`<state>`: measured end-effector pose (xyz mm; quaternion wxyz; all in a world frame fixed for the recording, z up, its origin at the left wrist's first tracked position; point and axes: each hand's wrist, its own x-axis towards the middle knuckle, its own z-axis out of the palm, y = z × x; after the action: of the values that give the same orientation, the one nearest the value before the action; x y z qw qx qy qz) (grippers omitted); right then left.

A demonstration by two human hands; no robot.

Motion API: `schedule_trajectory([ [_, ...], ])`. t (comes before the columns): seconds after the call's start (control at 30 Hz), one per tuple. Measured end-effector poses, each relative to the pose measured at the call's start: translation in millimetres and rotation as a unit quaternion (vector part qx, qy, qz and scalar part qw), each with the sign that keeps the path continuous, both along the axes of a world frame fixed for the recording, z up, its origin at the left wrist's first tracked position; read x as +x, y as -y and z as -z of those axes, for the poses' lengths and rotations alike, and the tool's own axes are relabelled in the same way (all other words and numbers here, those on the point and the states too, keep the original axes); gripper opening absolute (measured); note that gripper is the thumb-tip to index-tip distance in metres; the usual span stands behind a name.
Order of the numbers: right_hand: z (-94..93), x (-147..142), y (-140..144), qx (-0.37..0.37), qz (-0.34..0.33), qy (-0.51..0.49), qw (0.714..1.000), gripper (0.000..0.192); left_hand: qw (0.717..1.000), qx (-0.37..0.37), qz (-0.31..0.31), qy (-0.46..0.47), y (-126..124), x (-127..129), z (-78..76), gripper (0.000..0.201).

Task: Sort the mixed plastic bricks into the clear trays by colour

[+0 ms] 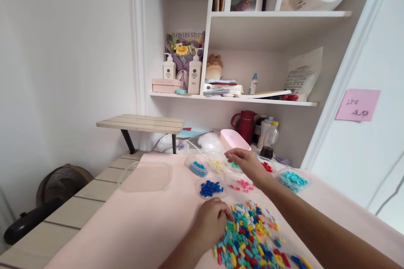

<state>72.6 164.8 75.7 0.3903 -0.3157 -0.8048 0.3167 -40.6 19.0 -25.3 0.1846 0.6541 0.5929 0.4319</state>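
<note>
My left hand [212,222] rests at the left edge of a loose pile of small coloured plastic pieces [249,239]. Its fingers are curled in, and what they hold, if anything, is hidden. Reaching forward, my right hand [244,162] hovers above the clear tubs with fingers stretched to the left; no piece shows in them. Below its fingertips lies a tub of pale yellow pieces [217,167], and green pieces [235,165] are partly covered by the hand. Nearer to me stand tubs of dark blue pieces [211,188] and pink pieces [243,185].
Tubs of light blue [198,169], red [267,167] and turquoise pieces [293,179] flank these. A clear lid or tray [147,178] lies to the left. Behind stand a pink basin [234,138], a red jug [245,126] and a bottle [270,139]. A small raised wooden shelf [142,123] is at left.
</note>
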Motion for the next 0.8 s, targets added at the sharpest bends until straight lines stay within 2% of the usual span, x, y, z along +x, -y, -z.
schedule_trajectory([
  [0.13, 11.1, 55.4, 22.2, -0.033, -0.017, 0.024, 0.999, 0.029, 1.0, 0.001, -0.002, 0.004, -1.1, -0.7, 0.1, 0.04],
  [0.27, 30.2, 109.9, 41.3, -0.074, -0.027, 0.057, 0.995, 0.031, 1.0, 0.008, -0.006, -0.009, -1.1, 1.2, -0.1, 0.037],
  [0.4, 50.9, 146.1, 47.7, -0.115, -0.017, 0.075, 0.99, 0.031, 1.0, 0.007, 0.005, -0.03, -0.2, 3.4, -3.7, 0.033],
  [0.5, 56.7, 158.2, 44.9, -0.116, -0.019, 0.083, 0.99, 0.029, 0.999, -0.004, 0.021, -0.048, -0.6, 4.0, -8.9, 0.032],
  [0.63, 52.1, 161.6, 42.8, -0.102, -0.026, 0.066, 0.992, 0.023, 0.997, -0.016, 0.026, -0.065, -2.4, 4.6, -15.5, 0.031],
  [0.8, 46.9, 161.2, 49.2, -0.026, -0.072, 0.128, 0.989, 0.018, 0.995, -0.009, 0.033, -0.089, -3.4, 5.0, -18.8, 0.029],
])
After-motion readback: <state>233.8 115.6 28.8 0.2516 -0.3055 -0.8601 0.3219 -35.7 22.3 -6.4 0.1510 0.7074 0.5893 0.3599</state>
